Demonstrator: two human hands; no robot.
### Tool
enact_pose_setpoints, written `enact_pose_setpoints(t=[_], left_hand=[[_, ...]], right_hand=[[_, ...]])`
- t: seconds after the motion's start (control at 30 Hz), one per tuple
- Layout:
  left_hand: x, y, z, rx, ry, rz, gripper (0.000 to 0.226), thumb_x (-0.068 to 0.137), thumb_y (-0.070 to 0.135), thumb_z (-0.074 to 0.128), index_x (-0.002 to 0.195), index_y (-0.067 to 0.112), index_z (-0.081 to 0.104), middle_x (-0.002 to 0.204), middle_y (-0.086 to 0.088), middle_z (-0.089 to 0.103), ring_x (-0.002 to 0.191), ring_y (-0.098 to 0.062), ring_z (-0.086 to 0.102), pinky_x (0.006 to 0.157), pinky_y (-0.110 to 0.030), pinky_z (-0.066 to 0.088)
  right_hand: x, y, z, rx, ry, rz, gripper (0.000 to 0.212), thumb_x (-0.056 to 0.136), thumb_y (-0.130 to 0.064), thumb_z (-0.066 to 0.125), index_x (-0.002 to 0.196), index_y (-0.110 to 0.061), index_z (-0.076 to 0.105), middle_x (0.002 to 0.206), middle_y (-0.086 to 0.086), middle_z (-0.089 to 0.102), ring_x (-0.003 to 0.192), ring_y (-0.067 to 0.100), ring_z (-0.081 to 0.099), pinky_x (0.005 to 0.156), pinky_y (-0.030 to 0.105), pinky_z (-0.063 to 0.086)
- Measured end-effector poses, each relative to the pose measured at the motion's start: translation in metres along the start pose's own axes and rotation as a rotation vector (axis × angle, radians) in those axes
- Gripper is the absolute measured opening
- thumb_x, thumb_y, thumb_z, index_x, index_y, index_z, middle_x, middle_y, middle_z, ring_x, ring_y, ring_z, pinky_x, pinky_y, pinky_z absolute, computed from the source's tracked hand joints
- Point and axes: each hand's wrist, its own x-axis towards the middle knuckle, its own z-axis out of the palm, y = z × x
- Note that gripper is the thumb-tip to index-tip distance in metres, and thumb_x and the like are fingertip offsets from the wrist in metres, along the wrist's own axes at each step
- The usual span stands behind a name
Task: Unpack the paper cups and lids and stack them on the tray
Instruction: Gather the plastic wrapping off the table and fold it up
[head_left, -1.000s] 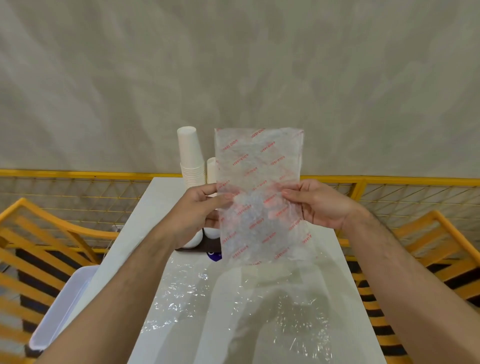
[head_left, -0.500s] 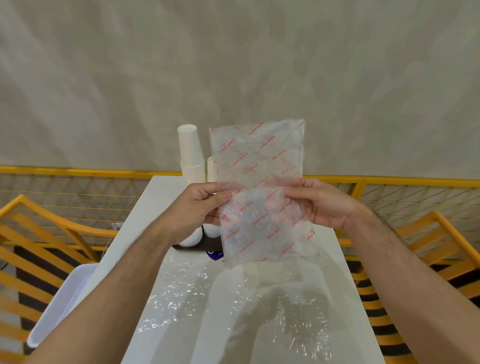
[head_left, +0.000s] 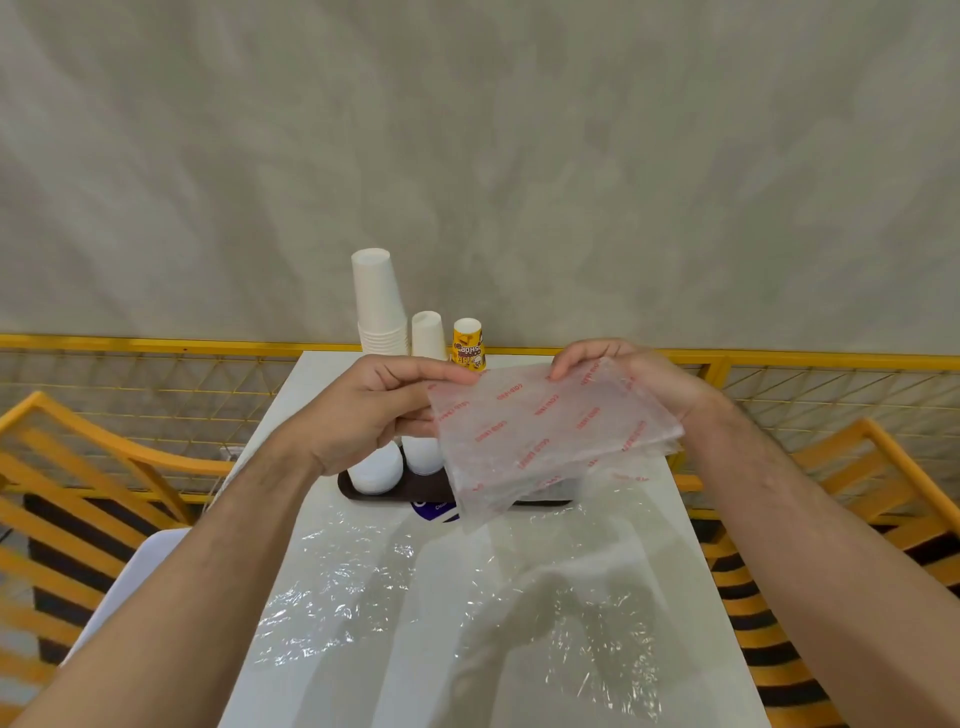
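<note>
Plastic bag (head_left: 550, 441): repeated red print, approx "GOLD LABEL" (mirrored). Yellow cup (head_left: 468, 344): "SHOP", upside down.

One head-worn camera looks forward and down along a white table (head_left: 332, 519); a grey wall (head_left: 467, 130) fills the upper frame. Both forearms enter close from the lower corners.

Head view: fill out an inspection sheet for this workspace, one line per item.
Surface: white table, clear plastic sheet spread on the near part.
Job's things: tall white cup stack, shorter white stack and yellow printed cup inverted on the dark tray.
Clutter: folded plastic bag with red print, held above the table.
Hands: left hand and right hand each pinch a bag edge.
Cables: nothing seen.
Surroundings: yellow railing, orange chairs, grey wall.
</note>
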Motion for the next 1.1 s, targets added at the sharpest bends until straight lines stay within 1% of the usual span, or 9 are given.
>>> enact_pose_setpoints(t=[0.17, 0.3, 0.43, 0.5, 0.6, 0.77, 0.83, 0.93, 1.1], left_hand=[[-0.003, 0.003, -0.008, -0.193, -0.065, -0.046, 0.024, 0.081, 0.005, 0.060, 0.089, 0.011, 0.081, 0.096, -0.009, 0.076, 0.075, -0.019, 0.074, 0.064, -0.028, 0.059], [-0.001, 0.008, -0.012, -0.245, -0.222, -0.127, 0.052, 0.060, 0.046, 0.083, 0.097, 0.010, 0.079, 0.100, -0.013, 0.074, 0.082, -0.025, 0.072, 0.068, -0.038, 0.061], [0.001, 0.016, 0.008, -0.071, -0.267, -0.118, 0.025, 0.079, 0.005, 0.073, 0.099, 0.017, 0.080, 0.107, -0.006, 0.075, 0.098, -0.015, 0.070, 0.080, -0.025, 0.058], [0.001, 0.016, 0.013, -0.065, -0.207, -0.096, 0.034, 0.077, -0.006, 0.070, 0.097, 0.019, 0.081, 0.104, -0.003, 0.076, 0.094, -0.012, 0.072, 0.077, -0.021, 0.057], [-0.004, 0.012, 0.017, -0.098, -0.086, -0.038, 0.036, 0.073, -0.002, 0.066, 0.099, 0.020, 0.081, 0.109, 0.000, 0.075, 0.097, -0.010, 0.071, 0.077, -0.019, 0.057], [-0.004, -0.011, 0.027, 0.069, 0.272, 0.076, 0.035, 0.088, -0.001, 0.067, 0.111, 0.025, 0.075, 0.114, 0.002, 0.074, 0.103, -0.014, 0.070, 0.086, -0.025, 0.057], [-0.005, -0.025, 0.029, 0.159, 0.380, 0.091, 0.036, 0.091, 0.005, 0.068, 0.110, 0.036, 0.076, 0.114, 0.005, 0.072, 0.101, -0.014, 0.069, 0.091, -0.033, 0.054], [-0.011, -0.037, 0.033, 0.241, 0.403, 0.089, 0.036, 0.093, 0.012, 0.068, 0.110, 0.042, 0.074, 0.120, 0.008, 0.070, 0.110, -0.010, 0.066, 0.090, -0.034, 0.056], [-0.015, -0.022, 0.032, -0.103, 0.434, 0.079, 0.043, 0.086, 0.003, 0.071, 0.117, 0.028, 0.055, 0.100, -0.008, 0.076, 0.086, -0.021, 0.072, 0.067, -0.031, 0.057]], right_hand=[[0.007, -0.005, -0.005, -0.048, -0.069, -0.007, 0.033, 0.078, -0.001, 0.051, 0.069, -0.018, 0.079, 0.084, 0.002, 0.074, 0.078, 0.017, 0.070, 0.068, 0.025, 0.058], [0.012, -0.016, -0.002, -0.050, -0.097, 0.003, 0.031, 0.075, -0.003, 0.052, 0.070, -0.019, 0.078, 0.086, 0.003, 0.073, 0.076, 0.018, 0.070, 0.067, 0.025, 0.057], [0.017, -0.028, 0.014, -0.014, -0.170, 0.023, 0.022, 0.066, -0.004, 0.071, 0.085, -0.014, 0.078, 0.088, 0.007, 0.074, 0.078, 0.019, 0.072, 0.069, 0.026, 0.057], [0.021, -0.022, 0.017, 0.084, -0.138, 0.030, 0.049, 0.065, -0.029, 0.087, 0.111, -0.015, 0.075, 0.108, 0.013, 0.073, 0.103, 0.026, 0.072, 0.086, 0.036, 0.058], [0.023, 0.013, 0.023, 0.531, -0.098, 0.067, 0.088, 0.076, -0.070, 0.068, 0.141, -0.013, 0.056, 0.146, 0.018, 0.051, 0.139, 0.039, 0.044, 0.119, 0.056, 0.026], [0.014, 0.061, 0.050, 0.914, -0.267, -0.025, 0.122, 0.068, -0.082, 0.064, 0.156, -0.005, 0.029, 0.163, 0.021, 0.024, 0.151, 0.040, 0.020, 0.124, 0.058, 0.003], [0.015, 0.061, 0.052, 0.849, -0.202, -0.056, 0.112, 0.071, -0.072, 0.070, 0.153, -0.003, 0.035, 0.158, 0.021, 0.035, 0.147, 0.038, 0.032, 0.123, 0.057, 0.017], [0.017, 0.055, 0.051, 0.494, 0.067, -0.051, 0.053, 0.090, -0.031, 0.064, 0.135, -0.004, 0.058, 0.137, 0.018, 0.061, 0.127, 0.031, 0.059, 0.107, 0.048, 0.047], [0.019, 0.048, 0.041, 0.288, 0.145, 0.003, 0.039, 0.090, -0.017, 0.062, 0.124, 0.001, 0.064, 0.126, 0.016, 0.069, 0.116, 0.027, 0.067, 0.102, 0.041, 0.053]])
